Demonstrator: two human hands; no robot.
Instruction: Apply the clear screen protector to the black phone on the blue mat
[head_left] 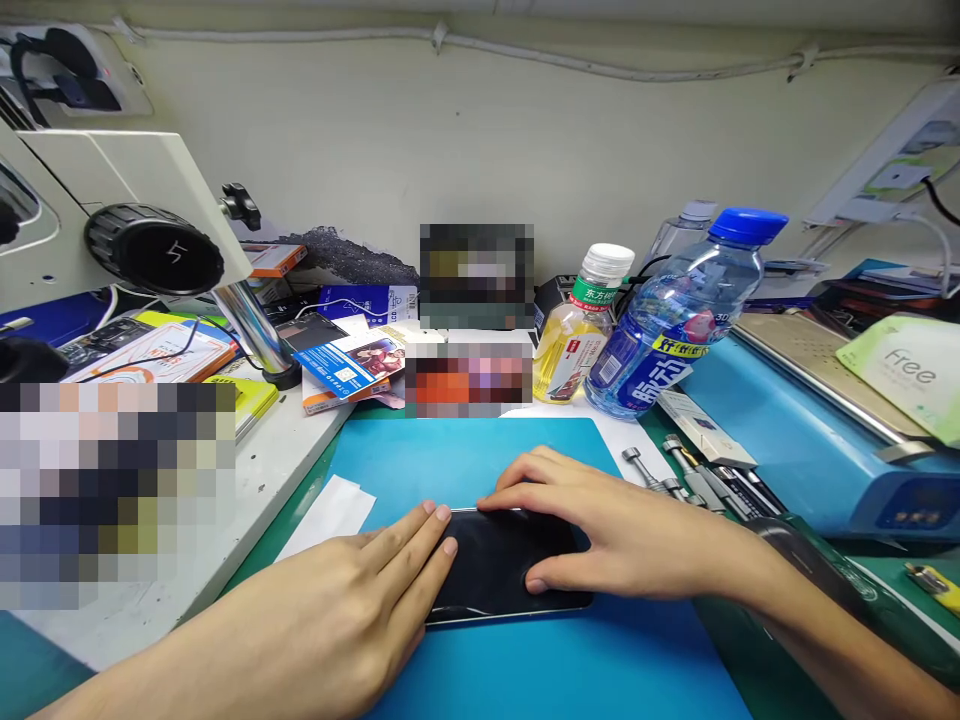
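Observation:
A dark-screened smartphone (495, 565) lies on a blue work mat (465, 450), its long side running left to right. My left hand (367, 580) rests over the phone's left end, fingers stretched out together and their tips on the glass; its thumb is hidden. Across the right part, my right hand (577, 520) grips the phone: its fingertips are at the far long edge and its thumb is on the glass close to the near edge. The phone's underside is hidden. A white paper slip (334, 510) lies beside my left hand.
A microscope stand (259, 335) rises at the left. Behind the mat stand a yellow drink bottle (574, 340) and a large blue-capped bottle (667, 320). Metal-ended tools (694, 480) lie right of the mat, near a blue machine (795, 430). Boxes and cards (352, 360) sit back left.

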